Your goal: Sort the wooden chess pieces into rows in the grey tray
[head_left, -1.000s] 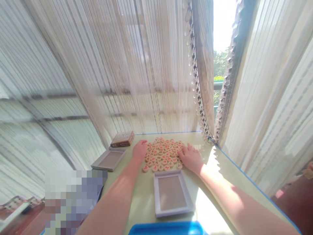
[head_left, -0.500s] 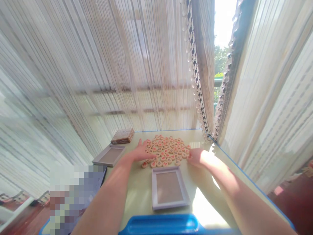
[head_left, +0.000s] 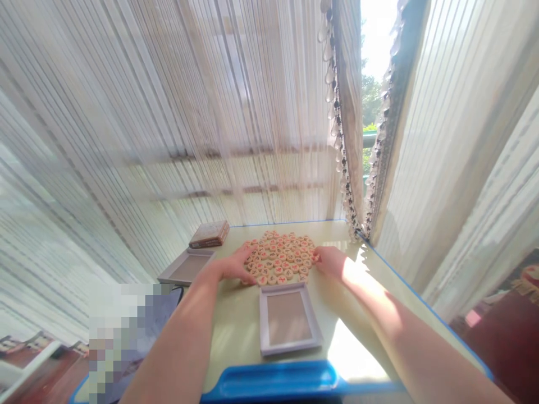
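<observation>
Round red- and black-marked pieces (head_left: 280, 257) clustered on desk (head_left: 236, 328), just below frame centre. Your left hand (head_left: 232, 266) spread wide at cluster's left edge; your right hand (head_left: 330, 259) curled at right edge, grip unclear. Shallow tray (head_left: 288, 318) lower centre.

My left hand (head_left: 233, 266) hides some of the round pieces (head_left: 280, 259) under its fingers, and I can't tell how many. My right hand (head_left: 332, 260) is turned so that I can't see whether its curled fingertips grip a piece. The characters between my hands are too small to read. Pixel blocks and my left forearm (head_left: 179, 336) hide most of the dark-edged thing (head_left: 162, 317) beside it. The bottom edge cuts off both arms; beyond my right arm (head_left: 400, 331), a red shape (head_left: 501, 336) runs out of view.
</observation>
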